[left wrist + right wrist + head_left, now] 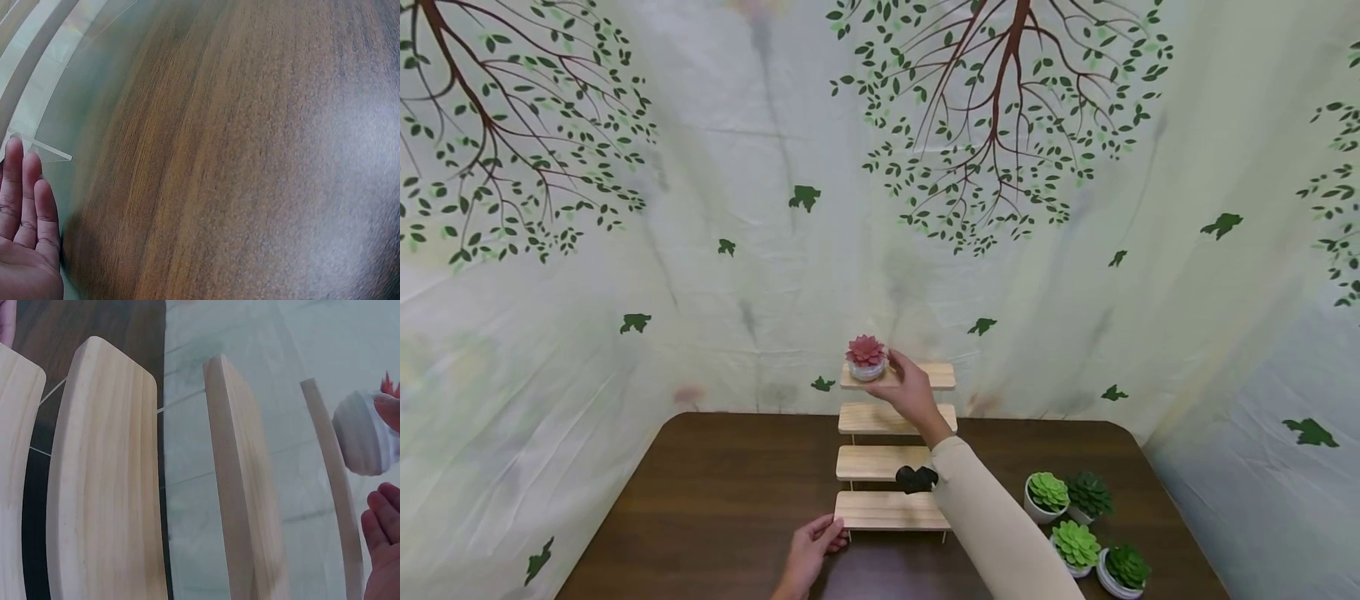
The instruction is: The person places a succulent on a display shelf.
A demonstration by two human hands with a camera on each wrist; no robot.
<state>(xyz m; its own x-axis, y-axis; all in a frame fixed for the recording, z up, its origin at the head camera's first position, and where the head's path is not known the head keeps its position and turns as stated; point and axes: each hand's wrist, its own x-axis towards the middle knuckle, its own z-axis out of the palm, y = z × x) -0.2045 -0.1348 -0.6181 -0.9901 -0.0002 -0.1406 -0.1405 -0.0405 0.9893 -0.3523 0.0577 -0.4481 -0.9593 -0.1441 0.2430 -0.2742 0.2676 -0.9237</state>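
Red plant sits at frame centre, left end of top shelf, long axis of shelf sideways. Right hand nearer, just right of plant, pinching pot. Left hand, lower centre, pinches bottom shelf.

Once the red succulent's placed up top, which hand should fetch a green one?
Likely right hand, once free of the red succulent: the green succulents sit right of the stand. The left hand is at the left end of the bottom shelf, across from them.
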